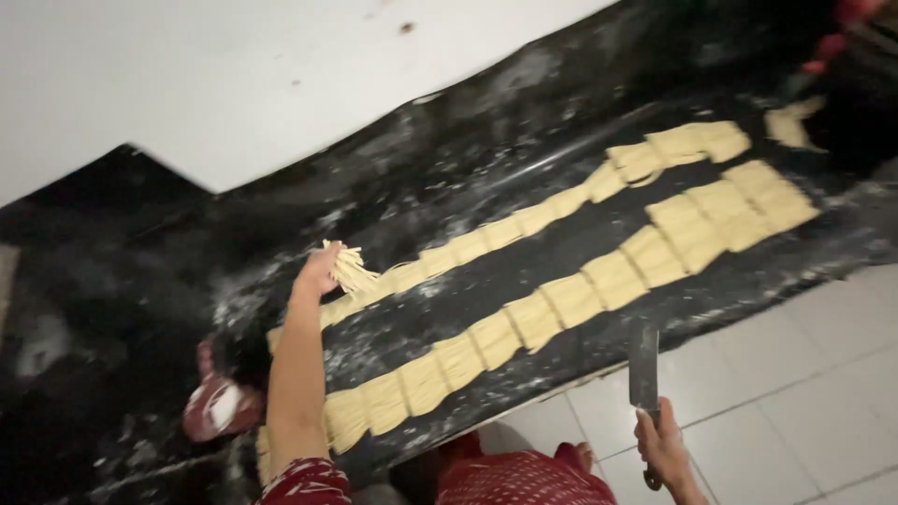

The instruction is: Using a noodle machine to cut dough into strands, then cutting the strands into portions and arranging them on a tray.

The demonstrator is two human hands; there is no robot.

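My left hand [318, 271] reaches out over a black, flour-dusted sheet [486, 196] and grips a bunch of cut noodle strands [351, 269] at the near end of the far row. Two long rows of pale, cut dough bundles lie on the sheet: the far row [524, 223] and the near row [571, 299]. My right hand [662, 447] holds a knife [644, 367] by its handle, blade pointing up, off the sheet's edge over the tiled floor.
A white wall [234, 84] borders the sheet at the back. White floor tiles [795, 402] lie to the right. A red-and-white cloth item [217, 409] sits at the sheet's left. My red patterned clothing [524, 482] shows at the bottom. Another dough piece [793, 123] lies far right.
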